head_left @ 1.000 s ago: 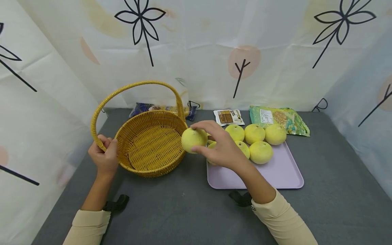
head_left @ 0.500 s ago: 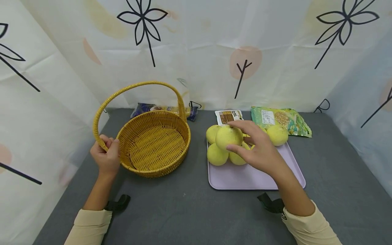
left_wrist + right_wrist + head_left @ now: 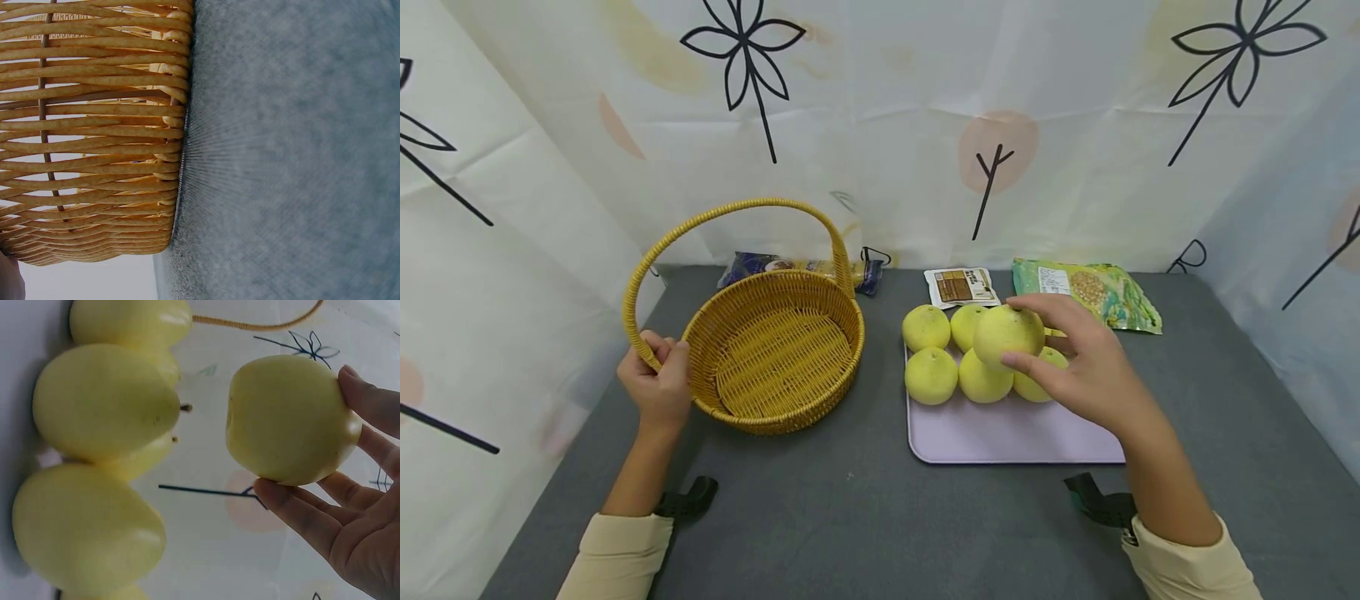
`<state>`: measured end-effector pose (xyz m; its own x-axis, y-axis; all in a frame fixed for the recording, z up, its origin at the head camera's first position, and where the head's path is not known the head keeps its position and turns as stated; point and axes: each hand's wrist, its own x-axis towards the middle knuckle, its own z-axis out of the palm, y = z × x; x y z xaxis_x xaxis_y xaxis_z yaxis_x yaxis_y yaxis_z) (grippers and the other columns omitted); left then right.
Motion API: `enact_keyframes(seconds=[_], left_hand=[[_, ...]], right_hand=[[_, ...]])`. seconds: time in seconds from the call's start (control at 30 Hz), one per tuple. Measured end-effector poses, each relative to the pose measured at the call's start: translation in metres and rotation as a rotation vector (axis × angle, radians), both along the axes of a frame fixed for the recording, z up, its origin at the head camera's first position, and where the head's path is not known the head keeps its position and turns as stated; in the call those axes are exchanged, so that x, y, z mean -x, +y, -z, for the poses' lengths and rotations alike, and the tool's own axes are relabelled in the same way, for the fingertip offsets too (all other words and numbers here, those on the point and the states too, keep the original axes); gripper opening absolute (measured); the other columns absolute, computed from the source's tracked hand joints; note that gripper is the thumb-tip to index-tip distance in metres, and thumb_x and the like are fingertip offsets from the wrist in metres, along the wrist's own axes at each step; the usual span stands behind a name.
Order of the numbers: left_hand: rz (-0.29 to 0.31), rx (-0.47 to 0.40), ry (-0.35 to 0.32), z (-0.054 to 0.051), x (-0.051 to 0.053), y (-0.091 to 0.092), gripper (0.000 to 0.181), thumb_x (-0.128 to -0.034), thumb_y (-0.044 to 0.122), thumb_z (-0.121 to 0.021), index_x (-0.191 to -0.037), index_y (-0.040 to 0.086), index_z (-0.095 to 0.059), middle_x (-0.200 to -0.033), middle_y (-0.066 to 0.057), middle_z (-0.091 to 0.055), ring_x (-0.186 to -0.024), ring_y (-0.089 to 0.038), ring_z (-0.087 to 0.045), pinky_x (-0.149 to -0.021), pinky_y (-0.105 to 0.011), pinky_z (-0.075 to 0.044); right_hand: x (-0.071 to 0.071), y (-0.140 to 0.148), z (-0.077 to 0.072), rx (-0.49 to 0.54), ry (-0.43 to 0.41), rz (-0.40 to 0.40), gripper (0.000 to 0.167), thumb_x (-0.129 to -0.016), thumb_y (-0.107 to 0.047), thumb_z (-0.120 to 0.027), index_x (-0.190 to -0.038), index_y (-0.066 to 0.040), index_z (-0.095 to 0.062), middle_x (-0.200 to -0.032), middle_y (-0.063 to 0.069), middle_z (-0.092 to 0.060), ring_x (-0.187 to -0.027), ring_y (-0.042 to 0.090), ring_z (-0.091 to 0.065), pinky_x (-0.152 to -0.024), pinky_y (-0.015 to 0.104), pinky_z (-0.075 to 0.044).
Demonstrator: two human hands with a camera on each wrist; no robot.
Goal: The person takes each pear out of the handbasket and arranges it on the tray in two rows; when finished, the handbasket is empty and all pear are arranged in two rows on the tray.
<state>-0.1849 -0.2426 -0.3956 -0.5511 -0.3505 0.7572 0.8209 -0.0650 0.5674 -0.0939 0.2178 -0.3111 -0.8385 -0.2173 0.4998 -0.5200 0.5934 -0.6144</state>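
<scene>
A round yellow wicker basket (image 3: 775,421) with a tall arched handle (image 3: 718,215) stands on the left of the table, nothing inside it. My left hand (image 3: 658,385) grips the handle near its left base; the left wrist view shows the woven wall (image 3: 94,137) close up. Over the lilac tray (image 3: 1015,440), my right hand (image 3: 1086,367) holds a pale yellow pear (image 3: 1006,333) between thumb and fingers. In the right wrist view the held pear (image 3: 290,419) is raised clear of the others. Several more pears (image 3: 931,377) sit on the tray in two rows, some partly hidden.
Behind the tray lie a small white-and-brown packet (image 3: 962,287) and a green bag (image 3: 1093,293). A blue-and-yellow packet (image 3: 752,265) lies behind the basket. A patterned cloth (image 3: 895,150) hangs at the back and sides of the grey table (image 3: 850,517).
My right hand has moved right with the pear, from beside the basket's right rim to over the tray's right part. The left hand and basket have stayed in place.
</scene>
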Motion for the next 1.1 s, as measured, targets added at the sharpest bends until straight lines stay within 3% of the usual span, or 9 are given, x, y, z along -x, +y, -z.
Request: enact_keyframes(seconds=[0.23, 0.3, 0.33, 0.47, 0.53, 0.63, 0.93, 1.1], left_hand=[[0.002, 0.010, 0.002, -0.001, -0.001, 0.001, 0.035, -0.0835, -0.016, -0.050, -0.063, -0.006, -0.024, -0.046, -0.001, -0.027, -0.037, -0.007, -0.023, -0.038, -0.021, -0.017], [0.000, 0.011, 0.000, -0.001, -0.001, 0.001, 0.034, -0.0835, -0.017, -0.050, -0.063, -0.007, -0.025, -0.046, -0.002, -0.028, -0.036, -0.007, -0.023, -0.037, -0.021, -0.017], [-0.003, 0.012, -0.002, -0.001, -0.001, 0.001, 0.034, -0.0834, -0.017, -0.050, -0.063, -0.007, -0.025, -0.046, -0.002, -0.028, -0.036, -0.007, -0.024, -0.037, -0.021, -0.017], [-0.003, 0.008, -0.005, -0.001, -0.001, 0.001, 0.034, -0.0833, -0.017, -0.051, -0.063, -0.007, -0.025, -0.046, -0.002, -0.029, -0.036, -0.007, -0.024, -0.037, -0.021, -0.017], [-0.002, 0.006, -0.005, -0.001, -0.001, 0.001, 0.034, -0.0833, -0.017, -0.051, -0.063, -0.007, -0.025, -0.046, -0.002, -0.028, -0.037, -0.007, -0.024, -0.037, -0.021, -0.017], [0.002, 0.003, -0.002, -0.002, -0.001, 0.001, 0.035, -0.0834, -0.017, -0.051, -0.063, -0.007, -0.025, -0.046, -0.002, -0.028, -0.036, -0.007, -0.023, -0.037, -0.021, -0.017], [0.009, 0.002, -0.001, 0.000, -0.001, 0.000, 0.035, -0.0834, -0.017, -0.051, -0.063, -0.006, -0.025, -0.046, -0.001, -0.027, -0.036, -0.007, -0.022, -0.037, -0.021, -0.017], [0.009, 0.000, 0.002, 0.000, 0.000, 0.000, 0.035, -0.0832, -0.017, -0.051, -0.063, -0.006, -0.025, -0.046, -0.002, -0.027, -0.036, -0.007, -0.023, -0.037, -0.021, -0.017]], right_hand=[[-0.004, 0.024, -0.005, -0.055, -0.092, 0.069, 0.060, -0.080, 0.000, -0.083, -0.134, -0.002, -0.056, -0.131, 0.014, -0.055, -0.117, 0.036, -0.055, -0.083, 0.053, -0.051], [-0.005, 0.032, -0.005, -0.067, -0.117, 0.097, 0.060, -0.080, -0.001, -0.083, -0.134, -0.001, -0.055, -0.131, 0.017, -0.055, -0.115, 0.038, -0.055, -0.086, 0.039, -0.054], [-0.006, 0.036, -0.006, -0.074, -0.133, 0.113, 0.060, -0.081, -0.002, -0.083, -0.134, 0.000, -0.054, -0.131, 0.018, -0.054, -0.114, 0.040, -0.056, -0.086, 0.039, -0.054], [-0.007, 0.053, -0.006, -0.110, -0.170, 0.166, 0.061, -0.082, -0.004, -0.082, -0.133, 0.002, -0.050, -0.131, 0.021, -0.052, -0.108, 0.050, -0.059, -0.086, 0.043, -0.054], [-0.007, 0.060, -0.005, -0.135, -0.196, 0.192, 0.061, -0.083, -0.006, -0.082, -0.133, 0.002, -0.048, -0.132, 0.022, -0.050, -0.108, 0.054, -0.059, -0.083, 0.061, -0.048], [-0.006, 0.069, -0.003, -0.157, -0.234, 0.215, 0.061, -0.085, -0.007, -0.080, -0.133, 0.004, -0.045, -0.134, 0.025, -0.046, -0.109, 0.058, -0.056, -0.082, 0.065, -0.048], [0.003, 0.095, 0.009, -0.245, -0.352, 0.244, 0.059, -0.089, -0.014, -0.076, -0.131, 0.008, -0.041, -0.133, 0.032, -0.042, -0.110, 0.061, -0.048, -0.082, 0.068, -0.044], [0.011, 0.108, 0.022, -0.257, -0.422, 0.206, 0.059, -0.088, -0.014, -0.078, -0.130, 0.008, -0.041, -0.130, 0.032, -0.044, -0.110, 0.058, -0.049, -0.083, 0.065, -0.044]])
